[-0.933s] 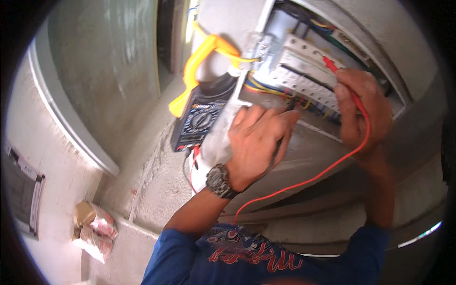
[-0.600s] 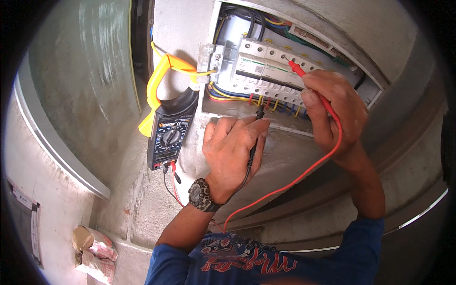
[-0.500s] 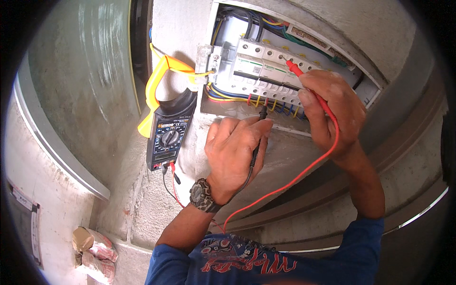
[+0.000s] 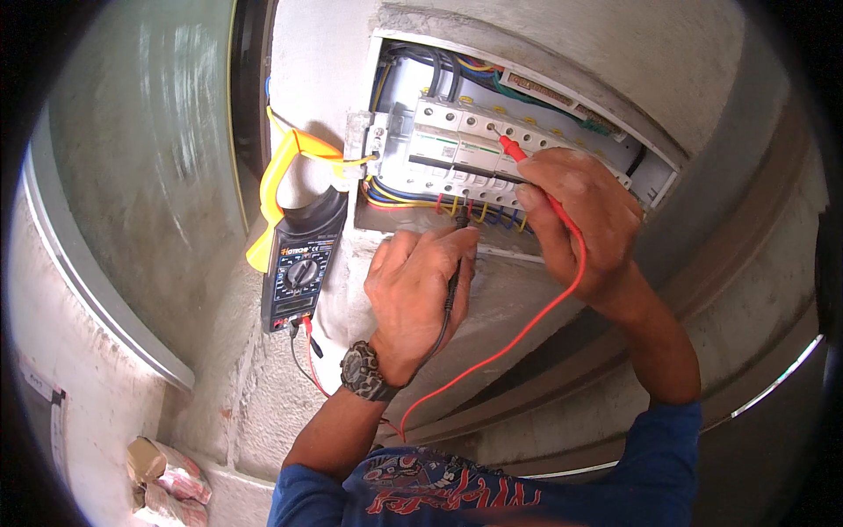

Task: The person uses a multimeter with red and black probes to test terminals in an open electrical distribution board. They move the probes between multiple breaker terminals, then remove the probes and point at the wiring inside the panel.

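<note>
My left hand, a patterned watch on its wrist, is closed around a black test probe. That probe points up at the lower terminals of a row of white circuit breakers, among the coloured wires; its exact contact point is hard to see. My right hand pinches a red test probe, whose thin tip is at an upper terminal screw. Left of the breaker box, a black and orange clamp meter hangs against the wall, with the red and black leads plugged into its bottom end.
A yellow wire runs from the meter's orange jaw to the clear hinge piece at the box's left. The red lead loops below my right hand. Torn paper sacks lie at the lower left, near a grey-green panel.
The whole view has shifted, so the box sits lower and further left. My left hand has brought the black probe slightly closer to the lower terminals. The red probe stays at the upper row.
</note>
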Demonstrator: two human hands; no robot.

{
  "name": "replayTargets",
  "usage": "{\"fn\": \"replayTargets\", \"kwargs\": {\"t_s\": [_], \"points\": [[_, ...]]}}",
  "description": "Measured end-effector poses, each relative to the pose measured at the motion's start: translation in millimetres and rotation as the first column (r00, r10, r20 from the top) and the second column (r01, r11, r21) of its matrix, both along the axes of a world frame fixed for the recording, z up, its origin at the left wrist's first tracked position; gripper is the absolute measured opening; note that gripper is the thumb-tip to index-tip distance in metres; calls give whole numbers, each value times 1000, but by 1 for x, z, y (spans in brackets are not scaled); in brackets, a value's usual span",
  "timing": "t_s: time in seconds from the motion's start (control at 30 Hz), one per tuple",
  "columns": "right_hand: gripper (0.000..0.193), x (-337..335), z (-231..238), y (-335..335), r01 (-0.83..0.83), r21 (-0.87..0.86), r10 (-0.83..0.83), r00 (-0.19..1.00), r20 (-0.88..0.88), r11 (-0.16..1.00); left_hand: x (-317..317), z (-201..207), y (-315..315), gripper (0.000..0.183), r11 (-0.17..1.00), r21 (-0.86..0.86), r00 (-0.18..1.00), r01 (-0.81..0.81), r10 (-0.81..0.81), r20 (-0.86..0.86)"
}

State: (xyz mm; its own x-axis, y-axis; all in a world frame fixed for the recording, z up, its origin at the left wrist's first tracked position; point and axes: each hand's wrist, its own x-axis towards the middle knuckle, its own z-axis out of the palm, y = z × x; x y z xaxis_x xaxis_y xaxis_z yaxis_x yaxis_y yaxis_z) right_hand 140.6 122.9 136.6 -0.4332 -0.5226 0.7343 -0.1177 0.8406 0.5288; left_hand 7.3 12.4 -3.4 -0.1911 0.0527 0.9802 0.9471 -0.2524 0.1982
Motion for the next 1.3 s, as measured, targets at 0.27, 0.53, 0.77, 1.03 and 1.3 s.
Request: {"fn": "replayTargets", "kwargs": {"t_s": [0.27, 0.53, 0.77, 1.03, 1.3], "points": [[26, -1, 1, -1, 31, -7, -31, 999, 8, 999, -3, -3, 2, 36, 999, -37, 1000, -24, 23, -16], [26, -4, 2, 1, 31, 12, -31, 999, -14, 999, -3, 1, 5, 39, 999, -12, 999, -32, 32, -24], [18, -5, 0, 6, 99, 6, -99, 995, -1, 995, -7, -3, 12, 36, 1000, -3, 999, -30, 30, -15], [17, -15, 12, 9, 134, 9, -134, 990, 48, 991, -18, 6, 16, 34, 999, 36, 999, -37, 37, 1], [18, -11, 13, 10, 154, 19, -155, 985, 79, 988, -17, 6, 16, 31, 998, 50, 1000, -29, 29, -5]]}}
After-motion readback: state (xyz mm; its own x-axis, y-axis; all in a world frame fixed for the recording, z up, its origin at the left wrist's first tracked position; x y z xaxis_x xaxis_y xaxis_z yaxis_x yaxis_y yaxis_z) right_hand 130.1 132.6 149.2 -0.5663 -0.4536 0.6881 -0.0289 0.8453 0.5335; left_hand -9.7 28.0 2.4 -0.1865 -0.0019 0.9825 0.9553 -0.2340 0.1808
